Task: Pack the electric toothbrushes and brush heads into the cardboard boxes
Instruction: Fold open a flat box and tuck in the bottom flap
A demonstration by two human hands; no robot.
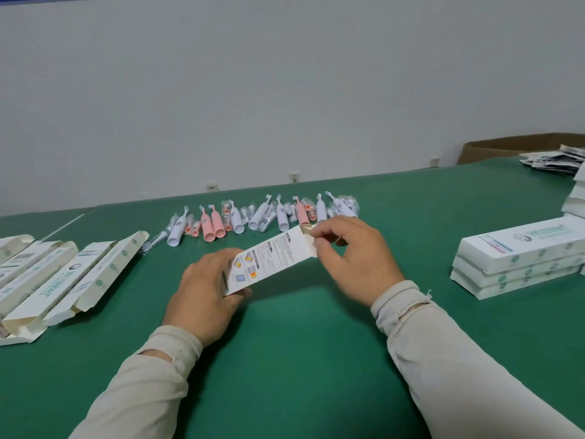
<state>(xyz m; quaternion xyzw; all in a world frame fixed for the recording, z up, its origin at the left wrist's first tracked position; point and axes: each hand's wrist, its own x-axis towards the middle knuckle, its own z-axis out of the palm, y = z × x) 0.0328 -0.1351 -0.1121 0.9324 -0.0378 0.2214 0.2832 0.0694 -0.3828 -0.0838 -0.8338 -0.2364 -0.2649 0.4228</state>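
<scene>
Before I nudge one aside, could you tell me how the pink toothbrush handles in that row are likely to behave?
The pink handles look round and smooth, so one pushed sideways would probably roll on the flat green table. Their plastic bodies look stiff, so they should lift without bending. They lie tight against the white handles, so a nudge may shift those too.

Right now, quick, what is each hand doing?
Left hand: grips the near end of the printed cardboard box.
Right hand: pinches the box's end flap at the far end.
</scene>
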